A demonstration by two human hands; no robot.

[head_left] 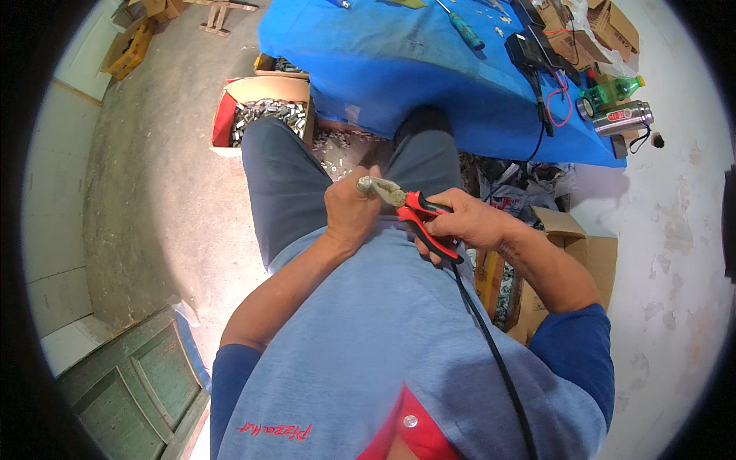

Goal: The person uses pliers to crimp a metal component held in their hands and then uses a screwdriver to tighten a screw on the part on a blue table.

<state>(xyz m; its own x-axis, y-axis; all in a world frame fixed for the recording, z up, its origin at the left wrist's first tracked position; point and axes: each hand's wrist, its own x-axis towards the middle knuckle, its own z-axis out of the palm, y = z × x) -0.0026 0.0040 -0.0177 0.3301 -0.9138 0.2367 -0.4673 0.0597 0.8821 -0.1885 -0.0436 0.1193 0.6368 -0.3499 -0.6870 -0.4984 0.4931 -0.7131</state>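
Above my lap, my left hand (353, 211) is closed around a small silver metal cylinder (364, 184), whose end sticks out past the fingers. My right hand (468, 218) grips a pair of pliers (411, 218) with red and black handles. The pliers point left, and their jaws reach to the metal cylinder and appear to touch it. Whether they bite on it I cannot tell. Most of the cylinder is hidden in my left fist. A black cord (494, 345) runs from near the handles down over my shirt.
A cardboard box (272, 90) of metal cylinders stands left of my knees. Ahead, a blue-covered table (368, 69) carries a screwdriver (462, 32), a black power adapter (524, 50), a green bottle (609, 92) and a steel flask (625, 117). An open carton (602, 268) sits at my right.
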